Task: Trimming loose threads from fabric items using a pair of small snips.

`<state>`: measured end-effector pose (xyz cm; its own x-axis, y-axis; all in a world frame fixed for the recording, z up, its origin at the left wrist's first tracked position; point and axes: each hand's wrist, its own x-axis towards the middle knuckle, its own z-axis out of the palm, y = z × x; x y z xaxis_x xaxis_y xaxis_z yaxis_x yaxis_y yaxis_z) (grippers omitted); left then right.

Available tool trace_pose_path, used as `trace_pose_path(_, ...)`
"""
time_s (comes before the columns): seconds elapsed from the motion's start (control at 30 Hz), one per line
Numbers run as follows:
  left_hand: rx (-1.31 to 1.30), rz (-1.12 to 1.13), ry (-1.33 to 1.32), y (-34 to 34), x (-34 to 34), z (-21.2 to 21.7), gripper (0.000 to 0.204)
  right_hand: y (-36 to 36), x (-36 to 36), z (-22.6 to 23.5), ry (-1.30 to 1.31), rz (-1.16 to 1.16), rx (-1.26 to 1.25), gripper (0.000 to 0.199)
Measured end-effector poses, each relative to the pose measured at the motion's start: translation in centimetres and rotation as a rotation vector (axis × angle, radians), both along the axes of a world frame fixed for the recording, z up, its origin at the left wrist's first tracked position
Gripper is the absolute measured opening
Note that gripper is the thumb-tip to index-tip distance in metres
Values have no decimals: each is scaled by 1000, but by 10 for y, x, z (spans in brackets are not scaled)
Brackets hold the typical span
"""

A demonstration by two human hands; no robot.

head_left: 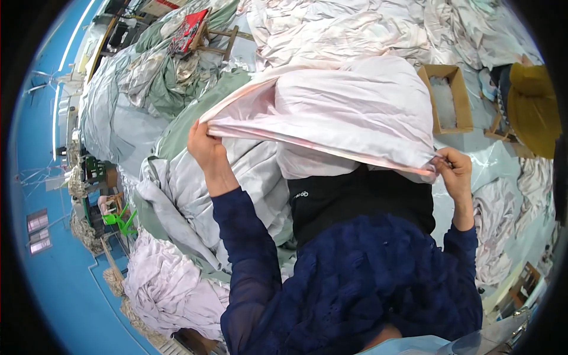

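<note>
A pale pink-white piece of fabric (349, 97) spreads over my lap, its near edge pulled into a long taut line between my hands. At the left, my left hand (207, 149) is closed on one end of that edge. My right hand (454, 168) pinches the other end at the right, lower down. Between them the cloth hangs in loose folds, with an opening showing inside near my left hand. Peach-coloured trim runs along the stretched edge. Beneath the cloth are my black trousers (361, 204).
Heaps of white cloth (343, 29) lie ahead, grey-green cloth (171, 89) at the left. A cardboard box (464, 112) stands at the right, close to a person in mustard-coloured clothing (532, 106). A wooden stool (228, 44) is at the back, a bundle of pinkish cloth (165, 284) lower left.
</note>
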<state>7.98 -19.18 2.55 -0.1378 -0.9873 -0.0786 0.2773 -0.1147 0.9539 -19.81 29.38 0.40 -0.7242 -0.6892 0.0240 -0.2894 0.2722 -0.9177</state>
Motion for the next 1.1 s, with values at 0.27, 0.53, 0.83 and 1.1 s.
trace_pose_path(0.27,322,234,137,15,112,-115,30,41,-40,-59,63,-270,-18,6)
trace_pose_path(0.53,-882,-345,-862,116,2,-32,48,39,-27,-64,15,-265,-54,13)
trace_pose_path(0.83,-1313,-290,-940,99,-16,-52,31,34,-9,-30,399,-279,87,10)
trace_pose_path(1.1,-1420,-209,-934,123,27,-44,25,38,-19,-51,262,-274,75,10)
